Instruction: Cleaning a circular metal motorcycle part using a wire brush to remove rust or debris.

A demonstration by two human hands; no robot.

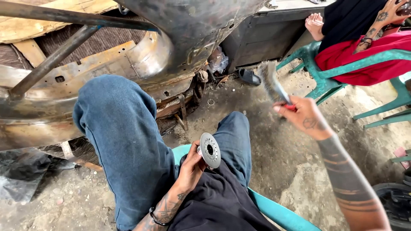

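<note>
While the left hand (192,167) pinches a metal disc (210,149) (holed), the right hand (305,117) lifts a brush (272,81)

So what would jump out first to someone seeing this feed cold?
Probably the round metal disc with a centre hole, held at its edge by the left hand over the lap. Next, the right hand raised to the right, gripping a wire brush, blurred. Behind, upper left, bare rusty car bodywork fills the view.

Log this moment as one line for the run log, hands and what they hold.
left hand: holds metal disc over lap | right hand: holds wire brush raised, apart from disc | seated on teal chair
</note>
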